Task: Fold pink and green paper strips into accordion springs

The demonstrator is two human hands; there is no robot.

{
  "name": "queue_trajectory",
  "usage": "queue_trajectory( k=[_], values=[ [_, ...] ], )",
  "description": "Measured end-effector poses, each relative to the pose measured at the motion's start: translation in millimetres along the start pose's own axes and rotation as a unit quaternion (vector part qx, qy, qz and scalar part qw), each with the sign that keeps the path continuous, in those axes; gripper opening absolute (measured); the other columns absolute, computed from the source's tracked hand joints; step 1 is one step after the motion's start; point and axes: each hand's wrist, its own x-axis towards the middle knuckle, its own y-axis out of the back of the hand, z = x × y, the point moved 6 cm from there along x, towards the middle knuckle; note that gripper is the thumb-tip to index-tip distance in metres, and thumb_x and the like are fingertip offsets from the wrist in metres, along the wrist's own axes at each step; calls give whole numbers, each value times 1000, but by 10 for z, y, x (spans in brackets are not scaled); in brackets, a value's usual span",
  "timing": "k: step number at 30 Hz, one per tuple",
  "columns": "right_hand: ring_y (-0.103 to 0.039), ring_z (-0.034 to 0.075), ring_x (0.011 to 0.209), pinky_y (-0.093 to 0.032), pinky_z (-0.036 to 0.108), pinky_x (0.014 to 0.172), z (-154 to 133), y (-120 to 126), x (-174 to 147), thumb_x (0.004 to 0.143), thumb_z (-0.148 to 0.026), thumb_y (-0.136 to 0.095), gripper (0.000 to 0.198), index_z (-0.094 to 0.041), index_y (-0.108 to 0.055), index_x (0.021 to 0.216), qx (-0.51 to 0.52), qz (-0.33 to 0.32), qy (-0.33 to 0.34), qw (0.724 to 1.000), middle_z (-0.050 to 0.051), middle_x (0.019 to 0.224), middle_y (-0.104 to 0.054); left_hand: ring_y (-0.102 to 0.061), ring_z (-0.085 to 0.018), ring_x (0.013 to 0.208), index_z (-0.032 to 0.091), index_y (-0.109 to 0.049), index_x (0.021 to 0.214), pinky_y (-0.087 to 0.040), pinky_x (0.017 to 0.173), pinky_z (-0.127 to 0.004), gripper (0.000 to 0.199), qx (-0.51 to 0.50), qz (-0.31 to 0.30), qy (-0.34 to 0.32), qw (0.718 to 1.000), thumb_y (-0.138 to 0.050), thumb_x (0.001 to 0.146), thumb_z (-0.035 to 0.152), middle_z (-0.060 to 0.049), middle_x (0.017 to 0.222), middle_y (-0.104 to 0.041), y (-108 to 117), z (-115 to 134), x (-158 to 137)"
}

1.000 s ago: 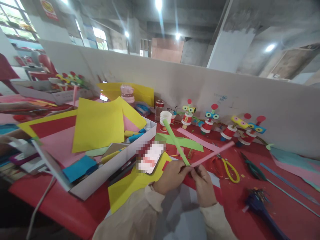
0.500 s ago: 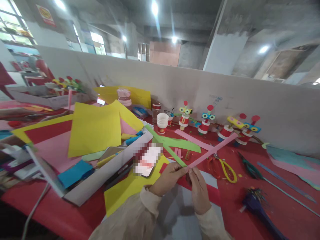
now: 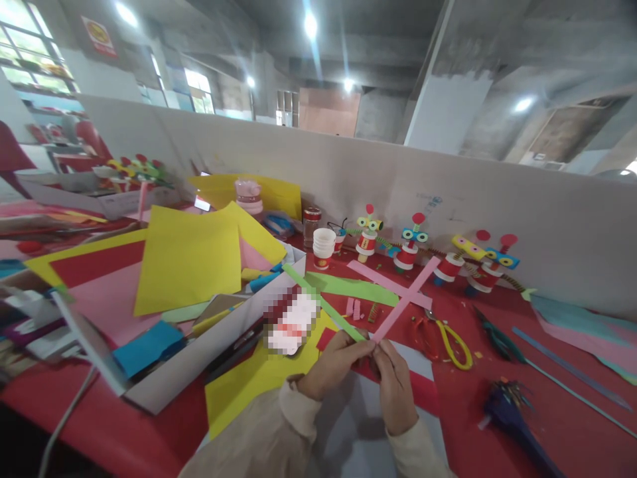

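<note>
Green strip and pink strip pinched into one corner

You hold the two strips to the right of the white box, near ends together, far ends spread into a V. Your left hand has its grip closed in a pinch at the green strip's end; your right hand has its grip closed likewise at the pink strip's end. Thin paper swings loose easily, so both hands meeting at the overlap probably serves to steady the angle. I cannot tell which finger presses which layer.

The long tails run free: the green strip slants toward the box's far right corner, the pink strip slants away from the box, apparently so that neither fouls the other.

Also right of the box, a loose pink strip and a green sheet lie flat on the desk, seemingly within easy reach. The paper cups stand nested just right of the box's far corner, probably to save room. Farther right of the box, the cup figures line up by the partition, perhaps safe from your sleeves there
</note>
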Motion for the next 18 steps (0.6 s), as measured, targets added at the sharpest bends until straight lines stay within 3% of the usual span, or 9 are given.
queue_trajectory(
  k=[5, 12, 18],
  values=[
    [-59, 19, 66, -47, 28, 59, -6, 10, 28, 85, -40, -43, 32, -17, -65, 82, -52, 15, 15, 998, 6, 71, -66, -41, -11, 57, 14, -54, 60, -33, 57, -25, 29, 68, 4, 2, 998, -57, 75, 39, 1, 58, -47, 25, -60, 38],
    [-59, 23, 85, -46, 33, 70, 180, 58, -2, 84, -50, -41, 38, -19, -62, 90, -108, 88, 29, 990, 9, 89, -66, -50, -17, 67, 19, -52, 62, -38, 64, -28, 28, 299, 94, -93, 945, -43, 84, 35, -2, 65, -57, 66, 16, 14],
    [-51, 17, 56, -40, 29, 55, 41, -22, 8, 89, -46, -34, 32, -22, -48, 73, -135, 48, 27, 989, 1, 61, -54, -53, -18, 71, 19, -56, 62, -39, 68, -29, 28, 253, 106, -59, 960, -47, 81, 37, -2, 67, -59, 83, -13, 18]
  ],
)
